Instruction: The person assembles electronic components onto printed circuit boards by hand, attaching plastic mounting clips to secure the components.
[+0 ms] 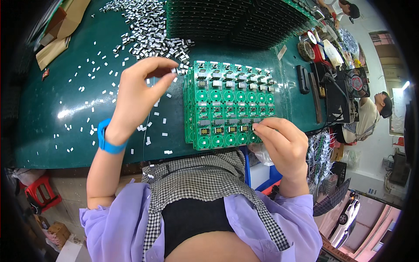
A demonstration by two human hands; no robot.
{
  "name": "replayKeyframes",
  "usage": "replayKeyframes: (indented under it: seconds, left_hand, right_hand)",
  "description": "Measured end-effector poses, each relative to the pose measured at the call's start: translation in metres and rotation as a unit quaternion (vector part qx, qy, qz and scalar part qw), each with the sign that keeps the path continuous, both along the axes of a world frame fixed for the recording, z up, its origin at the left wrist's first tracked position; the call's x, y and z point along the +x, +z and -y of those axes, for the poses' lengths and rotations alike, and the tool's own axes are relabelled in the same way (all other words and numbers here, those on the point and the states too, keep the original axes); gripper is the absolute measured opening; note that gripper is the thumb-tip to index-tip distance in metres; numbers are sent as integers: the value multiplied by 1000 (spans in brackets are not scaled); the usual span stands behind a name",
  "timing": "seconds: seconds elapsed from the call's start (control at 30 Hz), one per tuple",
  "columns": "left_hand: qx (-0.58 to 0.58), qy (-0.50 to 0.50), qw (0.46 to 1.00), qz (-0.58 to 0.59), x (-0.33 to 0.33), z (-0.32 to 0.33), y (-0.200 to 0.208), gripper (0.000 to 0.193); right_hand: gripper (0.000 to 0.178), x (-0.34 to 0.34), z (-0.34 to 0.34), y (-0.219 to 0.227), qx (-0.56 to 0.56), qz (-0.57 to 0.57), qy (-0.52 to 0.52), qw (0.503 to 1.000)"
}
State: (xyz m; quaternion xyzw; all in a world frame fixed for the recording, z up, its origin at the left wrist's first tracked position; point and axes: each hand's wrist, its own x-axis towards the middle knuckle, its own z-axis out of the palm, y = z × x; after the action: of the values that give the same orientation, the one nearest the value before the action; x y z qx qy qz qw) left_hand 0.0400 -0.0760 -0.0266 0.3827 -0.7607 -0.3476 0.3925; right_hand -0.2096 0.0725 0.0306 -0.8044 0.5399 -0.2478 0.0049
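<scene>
A stack of green circuit boards [229, 105] lies before me, its top panel split into rows of small units with round lower parts. Dark little digit displays [219, 130] sit along the lower row, while several in the upper row have white faces. My left hand [142, 87], with a blue wristband [109, 136], is raised left of the stack, thumb and forefinger pinched on a small display module [173, 70]. My right hand [281, 142] rests at the lower right of the top panel, fingertips pressed together by a display; what they hold is mostly hidden.
A heap of loose display modules [150, 32] covers the back of the green table [48, 122]. Small white slips [163, 121] are scattered left of the boards. Rows of upright boards [209, 22] stand behind. A fan [357, 82] and two other people are at the right.
</scene>
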Motion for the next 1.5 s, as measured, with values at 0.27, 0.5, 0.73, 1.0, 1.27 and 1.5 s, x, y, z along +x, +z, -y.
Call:
replayKeyframes:
  seconds: [0.27,0.5,0.73,1.0,1.27,1.5]
  left_hand:
    - [60,-203,967,-145,-10,-93,39,22]
    - [66,-172,970,-160,-22,-109,19,18]
    - [-36,-157,973,-168,-26,-110,16,16]
    - [57,-178,963,-195,-26,-114,15,12]
    - [26,-213,959,-184,-25,-118,15,17]
    - [-93,-158,972,-150,-30,-122,17,32]
  right_hand:
    - [32,23,-15,11,24,199,64,978]
    - [27,43,-22,-19,6,291,70,954]
    - [28,42,-24,-18,81,356,52,930]
    - [26,38,-25,-21,71,344,66,934]
    - [22,37,-23,-17,146,386,111,904]
    - [22,39,-26,-4,83,280,96,952]
